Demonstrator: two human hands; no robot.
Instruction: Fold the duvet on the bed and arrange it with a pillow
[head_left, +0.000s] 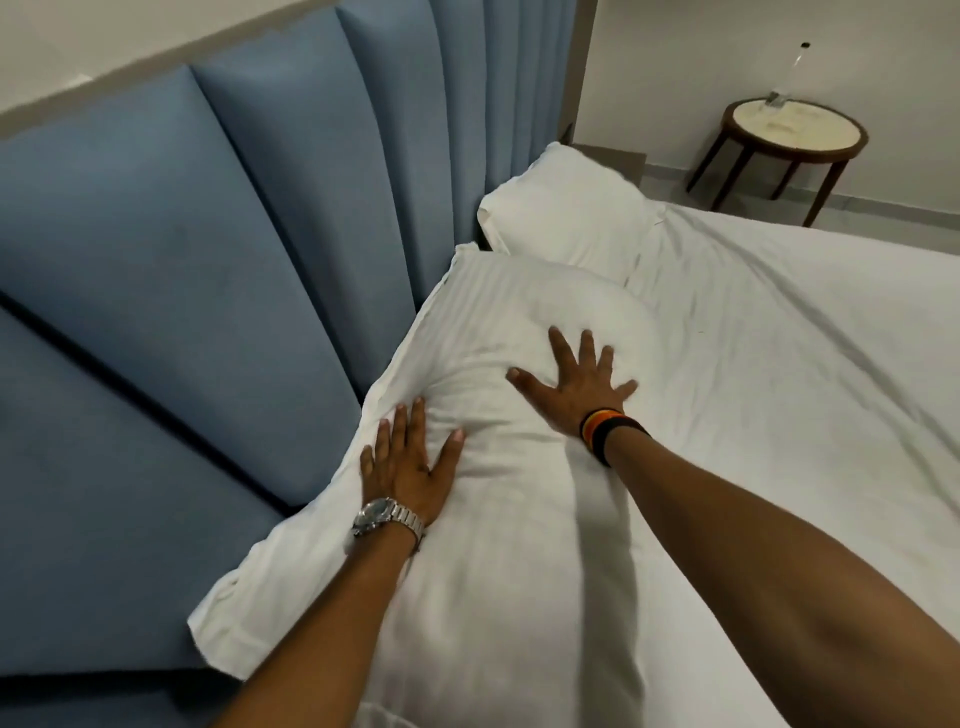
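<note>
A white striped pillow (488, 332) lies at the head of the bed against the blue headboard. My left hand (405, 467), with a metal watch on the wrist, rests flat on the pillow's near left part, fingers spread. My right hand (576, 384), with dark wristbands, presses flat on the pillow's middle, fingers apart. A second white pillow (566, 218) lies further along the headboard, its corner touching the first. White bedding (810, 364) covers the bed to the right; I cannot tell the duvet from the sheet.
The padded blue headboard (218, 249) runs along the left. A round wooden side table (795, 130) with a pale top and a small clear object stands on the floor past the far side of the bed, near the wall.
</note>
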